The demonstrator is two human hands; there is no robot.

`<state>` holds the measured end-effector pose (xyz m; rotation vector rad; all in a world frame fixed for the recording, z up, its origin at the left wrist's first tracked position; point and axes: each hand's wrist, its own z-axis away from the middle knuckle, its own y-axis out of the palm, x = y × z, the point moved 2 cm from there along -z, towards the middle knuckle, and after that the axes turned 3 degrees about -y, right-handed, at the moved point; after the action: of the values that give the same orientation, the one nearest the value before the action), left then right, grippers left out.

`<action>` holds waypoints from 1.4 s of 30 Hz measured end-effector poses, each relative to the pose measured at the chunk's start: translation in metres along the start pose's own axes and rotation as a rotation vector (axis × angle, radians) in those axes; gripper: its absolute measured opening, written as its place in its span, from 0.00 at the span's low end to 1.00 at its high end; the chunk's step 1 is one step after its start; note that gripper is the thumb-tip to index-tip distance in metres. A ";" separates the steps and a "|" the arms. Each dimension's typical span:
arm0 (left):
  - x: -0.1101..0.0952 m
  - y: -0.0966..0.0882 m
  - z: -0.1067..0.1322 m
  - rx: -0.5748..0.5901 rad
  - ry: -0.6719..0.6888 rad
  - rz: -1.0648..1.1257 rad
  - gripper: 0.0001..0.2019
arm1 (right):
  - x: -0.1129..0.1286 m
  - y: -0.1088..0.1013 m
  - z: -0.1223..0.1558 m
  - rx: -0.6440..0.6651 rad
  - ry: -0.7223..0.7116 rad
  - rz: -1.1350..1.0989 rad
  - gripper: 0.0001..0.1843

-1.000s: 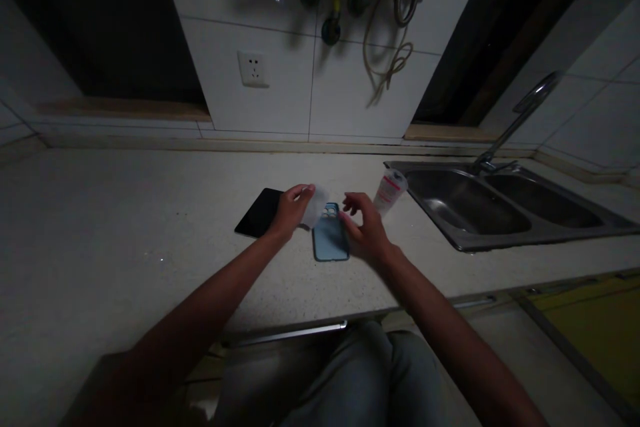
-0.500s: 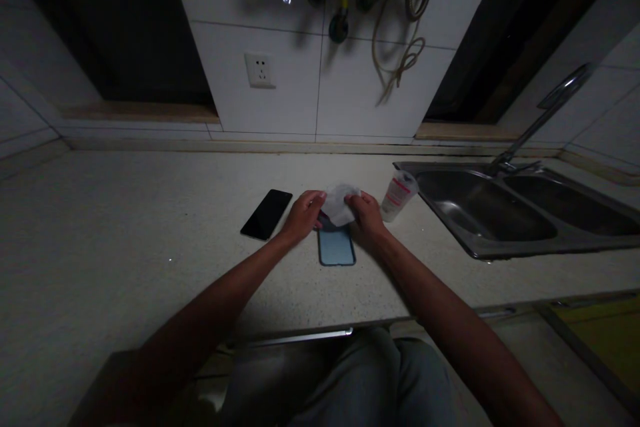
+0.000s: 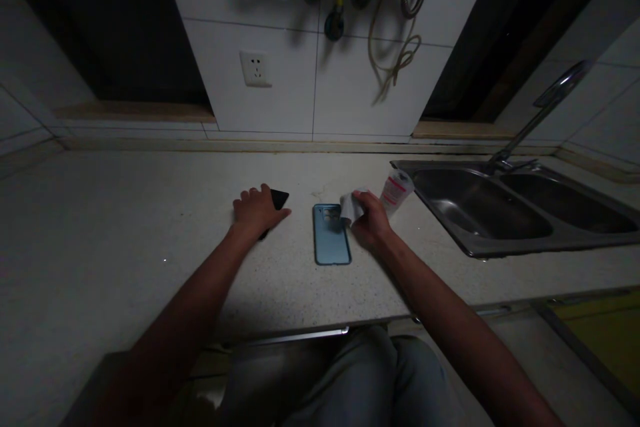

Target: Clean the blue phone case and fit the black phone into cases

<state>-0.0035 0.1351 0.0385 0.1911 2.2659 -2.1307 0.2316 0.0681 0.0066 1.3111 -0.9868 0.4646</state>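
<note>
My left hand (image 3: 254,212) lies over a black smartphone (image 3: 280,198) on the counter, fingers curled at its left edge and thumb out to the right. Most of the phone is hidden under the palm. In my right hand (image 3: 373,215) a crumpled white tissue (image 3: 351,207) is pinched. Between the hands a blue phone case (image 3: 332,240) lies flat, its camera cutout at the far end, with the tissue close to its upper right corner. Just beyond my right hand stands a clear plastic cup (image 3: 397,191) with red print.
A steel double-bowl sink (image 3: 467,252) with a tall faucet (image 3: 545,103) is set into the speckled counter (image 3: 125,213) at the right. On the tiled wall behind are a socket (image 3: 256,69), hanging hoses and a tied cord (image 3: 400,63).
My left hand has let go of the tissue and moved left onto the smartphone. My right hand keeps the tissue, and the phone case is now in fuller view.
</note>
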 end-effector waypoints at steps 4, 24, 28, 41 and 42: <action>0.011 0.000 -0.009 0.111 -0.028 0.032 0.41 | 0.001 0.001 0.000 0.061 0.000 0.017 0.13; -0.061 0.028 0.052 0.031 0.477 0.298 0.21 | -0.001 0.000 0.004 0.058 0.032 0.160 0.16; -0.060 0.031 0.046 0.038 0.382 0.360 0.13 | -0.004 -0.003 0.001 0.033 0.029 0.202 0.17; -0.060 0.043 0.030 0.621 0.011 1.609 0.04 | -0.004 -0.007 0.002 0.156 -0.317 0.693 0.10; -0.062 0.044 0.031 0.641 0.023 1.636 0.05 | -0.002 -0.007 0.004 0.198 -0.407 0.802 0.08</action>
<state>0.0604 0.1021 -0.0010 1.3967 0.5581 -1.5434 0.2341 0.0634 0.0008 1.1635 -1.8584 0.9402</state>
